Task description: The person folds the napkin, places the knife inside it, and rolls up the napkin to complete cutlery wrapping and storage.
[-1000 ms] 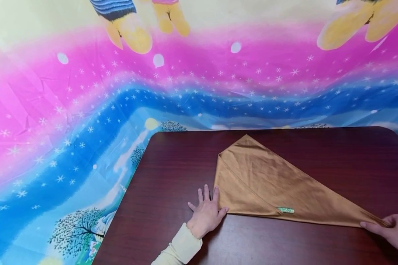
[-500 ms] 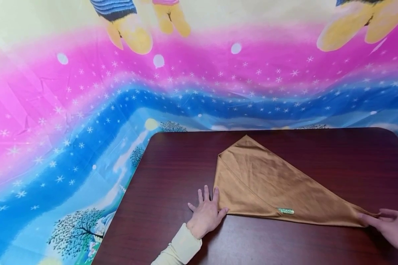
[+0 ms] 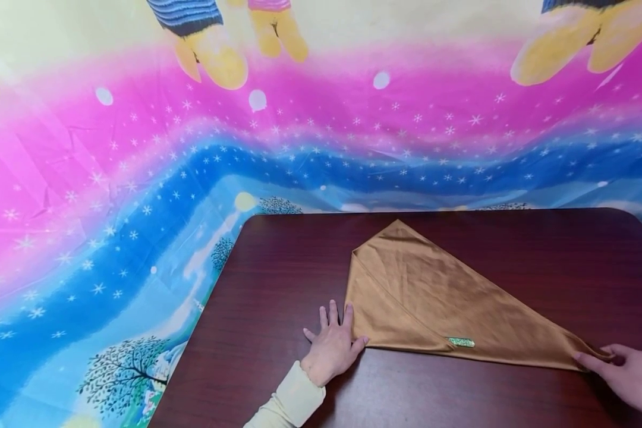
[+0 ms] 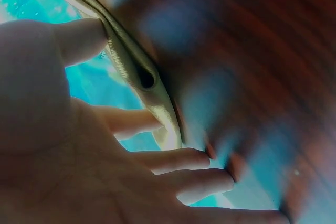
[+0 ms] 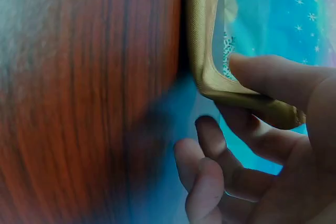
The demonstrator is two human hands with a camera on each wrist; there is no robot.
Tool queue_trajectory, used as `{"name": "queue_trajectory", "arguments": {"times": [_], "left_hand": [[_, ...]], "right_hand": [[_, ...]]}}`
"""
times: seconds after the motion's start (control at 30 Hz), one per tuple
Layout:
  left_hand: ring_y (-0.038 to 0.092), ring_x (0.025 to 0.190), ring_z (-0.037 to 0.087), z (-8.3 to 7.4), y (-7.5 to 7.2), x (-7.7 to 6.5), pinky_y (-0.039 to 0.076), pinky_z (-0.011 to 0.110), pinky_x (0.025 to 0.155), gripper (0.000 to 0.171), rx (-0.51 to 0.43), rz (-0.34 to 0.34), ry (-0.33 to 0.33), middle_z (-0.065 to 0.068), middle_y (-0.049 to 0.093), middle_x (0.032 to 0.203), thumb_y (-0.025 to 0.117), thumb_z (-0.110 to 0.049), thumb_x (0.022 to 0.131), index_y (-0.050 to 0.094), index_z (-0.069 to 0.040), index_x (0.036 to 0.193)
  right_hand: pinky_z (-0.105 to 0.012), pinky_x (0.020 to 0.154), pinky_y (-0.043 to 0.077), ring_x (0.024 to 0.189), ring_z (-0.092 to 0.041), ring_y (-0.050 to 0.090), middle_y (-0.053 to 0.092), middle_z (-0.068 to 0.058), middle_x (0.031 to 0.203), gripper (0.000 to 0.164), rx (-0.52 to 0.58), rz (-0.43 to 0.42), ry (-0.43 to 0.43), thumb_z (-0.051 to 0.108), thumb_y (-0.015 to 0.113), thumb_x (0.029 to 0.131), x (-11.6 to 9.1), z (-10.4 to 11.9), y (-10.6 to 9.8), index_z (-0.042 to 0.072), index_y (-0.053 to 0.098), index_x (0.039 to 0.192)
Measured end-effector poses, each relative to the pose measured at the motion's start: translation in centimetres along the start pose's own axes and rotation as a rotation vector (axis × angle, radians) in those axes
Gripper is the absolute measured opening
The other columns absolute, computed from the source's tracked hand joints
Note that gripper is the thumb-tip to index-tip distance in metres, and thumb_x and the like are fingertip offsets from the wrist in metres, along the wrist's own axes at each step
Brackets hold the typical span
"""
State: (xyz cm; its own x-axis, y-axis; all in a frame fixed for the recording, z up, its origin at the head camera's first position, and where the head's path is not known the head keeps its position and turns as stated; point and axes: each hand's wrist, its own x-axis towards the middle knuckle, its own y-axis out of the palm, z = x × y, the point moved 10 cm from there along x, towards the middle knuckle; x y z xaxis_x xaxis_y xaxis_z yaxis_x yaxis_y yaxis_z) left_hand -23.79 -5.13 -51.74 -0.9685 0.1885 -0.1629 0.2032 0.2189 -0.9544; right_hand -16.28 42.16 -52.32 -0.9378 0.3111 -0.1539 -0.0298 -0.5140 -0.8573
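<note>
A golden-brown satiny cloth, folded into a kite-like shape, lies on the table with its right end narrowing to a tip. Along its near edge sits a small green label. My left hand rests flat at the lower left corner, fingers spread, with index finger and thumb touching the edge. In the left wrist view the layered fold runs past the thumb and index finger. At the other end my right hand pinches the cloth's tip. The right wrist view shows thumb and index finger on the cloth's edge, the other fingers loosely curled below.
The dark reddish wooden table has rounded far corners. Behind it and along its left side hangs a printed backdrop in pink and blue with snowflakes. A pale yellow sleeve covers the left forearm.
My right hand has shifted its grip slightly left along the cloth's tip, and the tip now bends up at the fingers. The left hand stays in place.
</note>
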Motion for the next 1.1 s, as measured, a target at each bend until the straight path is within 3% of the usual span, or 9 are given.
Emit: {"name": "queue_trajectory", "arguments": {"times": [0.13,0.17,0.27,0.37,0.53,0.73,0.9,1.0,1.1], "left_hand": [[0.024,0.142,0.048,0.0,0.0,-0.1,0.026,0.083,0.088,0.073,0.007,-0.001,0.01,0.025,0.025,0.156,0.054,-0.053,0.093,0.032,-0.015,0.151],[0.025,0.142,0.048,0.0,0.0,-0.1,0.026,0.083,0.088,0.072,0.009,-0.001,0.013,0.025,0.025,0.156,0.053,-0.053,0.093,0.032,-0.015,0.151],[0.026,0.141,0.048,0.0,-0.2,-0.2,0.028,0.082,0.088,0.071,0.014,-0.006,0.022,0.025,0.026,0.155,0.053,-0.052,0.093,0.033,-0.015,0.151],[0.028,0.141,0.048,0.0,-0.4,-0.2,0.03,0.082,0.087,0.07,0.02,-0.017,0.03,0.026,0.028,0.154,0.052,-0.052,0.094,0.034,-0.015,0.15],[0.029,0.14,0.048,0.1,-0.7,-0.4,0.031,0.081,0.088,0.069,0.013,-0.034,0.041,0.026,0.029,0.153,0.051,-0.053,0.094,0.036,-0.015,0.149],[0.031,0.139,0.048,0.4,-0.9,-0.8,0.03,0.08,0.09,0.067,-0.017,-0.06,0.051,0.028,0.031,0.152,0.052,-0.05,0.094,0.038,-0.013,0.148],[0.03,0.14,0.047,0.8,-0.7,-0.9,0.024,0.082,0.091,0.066,-0.008,-0.054,0.036,0.027,0.031,0.152,0.051,-0.051,0.095,0.037,-0.016,0.149],[0.029,0.141,0.047,0.9,-0.6,-0.9,0.024,0.083,0.09,0.065,-0.017,-0.046,0.03,0.027,0.03,0.153,0.051,-0.051,0.095,0.037,-0.017,0.149],[0.026,0.142,0.046,1.0,-0.4,-0.8,0.025,0.083,0.09,0.065,-0.036,-0.031,0.027,0.026,0.028,0.154,0.049,-0.051,0.096,0.035,-0.017,0.15]], "right_hand": [[-0.043,0.071,0.04,0.095,-0.06,0.05,0.049,-0.048,0.11,0.061,0.029,-0.071,0.002,0.04,0.062,0.088,-0.1,0.3,-0.7,-0.018,0.056,0.106],[-0.04,0.07,0.04,0.092,-0.057,0.053,0.052,-0.047,0.108,0.059,0.031,-0.085,-0.001,0.04,0.062,0.088,-0.1,0.5,-0.9,-0.018,0.057,0.104],[-0.027,0.062,0.035,0.068,-0.025,0.059,0.062,-0.035,0.086,0.049,0.038,-0.138,-0.029,0.038,0.062,0.088,-0.2,1.3,-1.7,-0.011,0.064,0.088],[-0.021,0.053,0.027,0.056,0.0,0.038,0.059,-0.012,0.063,0.039,0.067,-0.214,-0.055,0.035,0.062,0.088,-0.7,2.4,-2.8,0.001,0.061,0.069],[-0.023,0.051,0.027,0.051,0.002,0.032,0.046,0.005,0.051,0.038,0.148,-0.328,-0.075,0.03,0.063,0.087,-1.4,4.2,-4.4,0.009,0.051,0.057],[-0.024,0.05,0.026,0.049,-0.001,0.03,0.049,-0.008,0.052,0.036,0.147,-0.385,-0.093,0.029,0.063,0.086,-1.9,6.5,-5.5,0.006,0.053,0.06],[-0.025,0.052,0.025,0.048,0.0,0.031,0.053,-0.01,0.053,0.032,0.131,-0.412,-0.1,0.03,0.065,0.085,-2.1,8.2,-6.1,0.003,0.06,0.07],[-0.03,0.056,0.03,0.052,-0.017,0.05,0.062,-0.023,0.068,0.033,0.1,-0.388,-0.096,0.032,0.065,0.087,-2.0,9.3,-6.2,-0.001,0.064,0.083],[-0.042,0.063,0.034,0.073,-0.046,0.057,0.063,-0.035,0.088,0.039,0.086,-0.36,-0.103,0.034,0.063,0.089,-1.9,10.4,-6.0,-0.005,0.064,0.098]]}}
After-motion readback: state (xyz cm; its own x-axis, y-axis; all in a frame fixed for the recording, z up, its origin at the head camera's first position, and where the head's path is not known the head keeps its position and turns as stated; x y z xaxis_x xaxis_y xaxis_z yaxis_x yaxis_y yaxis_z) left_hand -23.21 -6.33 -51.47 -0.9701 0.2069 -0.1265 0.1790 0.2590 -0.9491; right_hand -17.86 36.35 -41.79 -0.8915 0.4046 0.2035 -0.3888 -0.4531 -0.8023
